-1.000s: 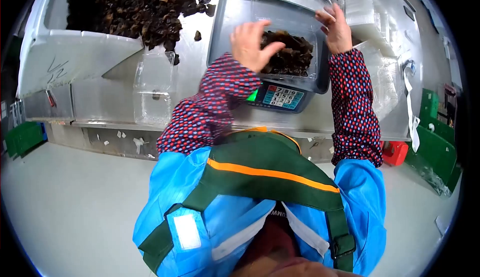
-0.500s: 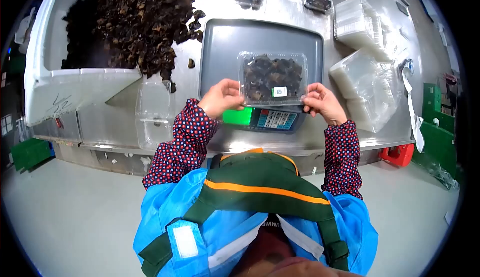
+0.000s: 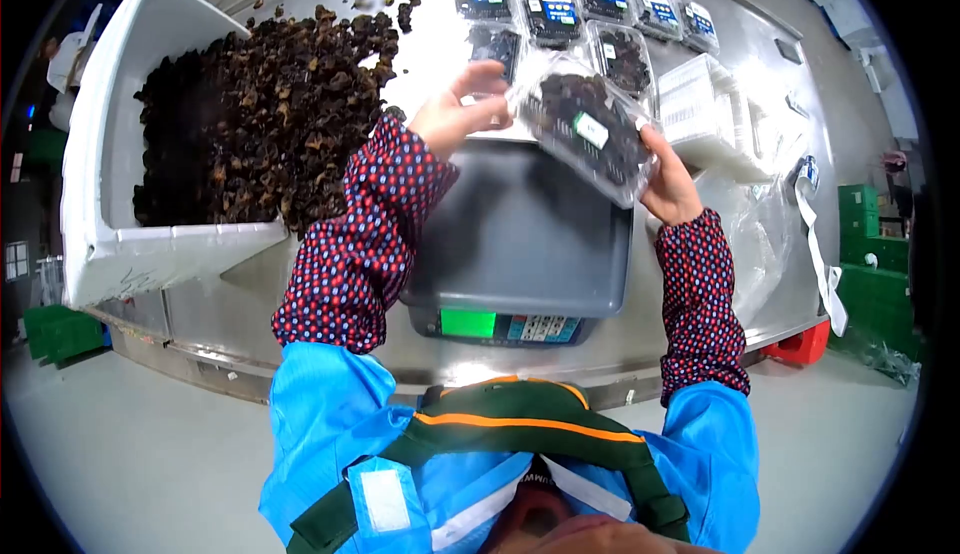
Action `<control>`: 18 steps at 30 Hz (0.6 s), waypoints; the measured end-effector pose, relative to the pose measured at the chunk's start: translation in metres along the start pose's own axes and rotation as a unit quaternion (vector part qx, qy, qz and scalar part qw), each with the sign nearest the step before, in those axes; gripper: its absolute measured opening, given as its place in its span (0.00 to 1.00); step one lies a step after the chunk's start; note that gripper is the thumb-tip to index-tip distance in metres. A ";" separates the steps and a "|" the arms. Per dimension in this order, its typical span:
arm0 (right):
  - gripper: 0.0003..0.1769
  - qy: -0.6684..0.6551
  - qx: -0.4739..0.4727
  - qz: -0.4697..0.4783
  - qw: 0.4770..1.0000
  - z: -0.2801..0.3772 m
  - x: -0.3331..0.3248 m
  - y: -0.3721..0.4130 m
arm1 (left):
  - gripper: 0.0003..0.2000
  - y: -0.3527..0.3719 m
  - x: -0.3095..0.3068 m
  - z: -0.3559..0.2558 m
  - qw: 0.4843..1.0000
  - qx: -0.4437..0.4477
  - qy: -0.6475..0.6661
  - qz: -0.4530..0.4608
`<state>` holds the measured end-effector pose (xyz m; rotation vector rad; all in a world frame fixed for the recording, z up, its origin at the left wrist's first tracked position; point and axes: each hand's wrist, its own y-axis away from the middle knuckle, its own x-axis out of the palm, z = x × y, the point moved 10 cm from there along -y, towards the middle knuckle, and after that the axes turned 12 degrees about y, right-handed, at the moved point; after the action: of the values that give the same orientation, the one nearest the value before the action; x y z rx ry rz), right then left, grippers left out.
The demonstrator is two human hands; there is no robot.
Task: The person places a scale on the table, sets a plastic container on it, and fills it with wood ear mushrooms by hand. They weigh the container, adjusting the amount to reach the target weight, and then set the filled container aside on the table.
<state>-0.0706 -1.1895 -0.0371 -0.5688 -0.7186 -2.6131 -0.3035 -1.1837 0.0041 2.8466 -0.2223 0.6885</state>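
A clear plastic clamshell box (image 3: 570,154) filled with dark wood ear mushrooms is in the air above the far part of the scale's grey tray (image 3: 520,244). It tilts, with a small white and green label on top. My right hand (image 3: 668,176) grips its right end, thumb along the edge. Close by the box's left end is my left hand (image 3: 465,109), thumb and fingers apart; whether a fingertip touches the plastic is hard to see. Below the tray, the scale's green display (image 3: 468,324) is lit beside its keypad.
A white foam box (image 3: 180,254) lies on its side at left, loose wood ear mushrooms (image 3: 300,114) spilling out of it. Several packed boxes (image 3: 550,14) stand in rows at the back. Stacked empty clear boxes (image 3: 700,104) are at right, near a white strip (image 3: 820,244).
The filled box has risen from above the tray's near part towards the back and turned clockwise. My right hand moved with it; my left hand has loosened from its left side. The view shifted forward.
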 end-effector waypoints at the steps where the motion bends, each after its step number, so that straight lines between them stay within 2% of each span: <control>1: 0.24 -0.039 0.004 -0.008 0.999 0.005 -0.002 -0.015 | 0.23 -0.016 -0.011 -0.007 0.999 0.025 0.001 -0.026; 2: 0.24 -0.077 0.008 -0.016 0.997 0.007 -0.007 -0.032 | 0.23 -0.027 -0.023 -0.014 0.997 0.051 0.002 -0.053; 4: 0.25 -0.031 0.072 -0.131 0.988 -0.010 -0.049 -0.059 | 0.22 -0.037 -0.045 -0.009 0.994 0.039 0.005 -0.100; 6: 0.27 0.081 0.172 -0.168 0.967 -0.031 -0.078 -0.087 | 0.21 -0.035 -0.057 0.003 0.994 0.009 0.014 -0.111; 8: 0.22 0.241 0.172 -0.132 0.946 -0.051 -0.108 -0.120 | 0.19 -0.025 -0.073 0.011 0.991 -0.003 -0.014 -0.132; 9: 0.20 0.287 0.177 -0.146 0.930 -0.051 -0.117 -0.130 | 0.18 -0.020 -0.087 0.016 0.990 0.001 0.002 -0.141; 10: 0.21 0.386 0.152 -0.160 0.896 -0.043 -0.130 -0.142 | 0.16 -0.010 -0.098 0.014 0.988 0.005 0.001 -0.156; 11: 0.23 0.517 0.051 -0.264 0.813 -0.021 -0.170 -0.158 | 0.16 0.004 -0.107 0.007 0.984 0.012 -0.015 -0.175; 12: 0.25 0.625 -0.050 -0.355 0.693 0.004 -0.200 -0.165 | 0.15 0.022 -0.116 -0.003 0.976 0.017 -0.045 -0.214; 13: 0.26 0.534 -0.013 -0.457 0.712 0.008 -0.238 -0.160 | 0.13 0.039 -0.122 -0.014 0.975 0.049 -0.074 -0.205; 14: 0.28 0.432 0.025 -0.548 0.716 0.002 -0.265 -0.148 | 0.12 0.058 -0.129 -0.020 0.965 0.061 -0.081 -0.242; 15: 0.29 0.196 0.109 -0.485 0.845 -0.008 -0.196 -0.124 | 0.12 0.076 -0.132 -0.026 0.958 0.070 -0.110 -0.257; 18: 0.31 -0.048 0.193 -0.512 0.836 -0.045 -0.212 -0.148 | 0.09 0.119 -0.140 -0.021 0.934 0.086 -0.128 -0.323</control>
<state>0.0312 -1.0448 -0.2307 -0.1817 -1.9713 -3.1702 -0.4587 -1.2808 -0.0231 2.8848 0.7437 0.2042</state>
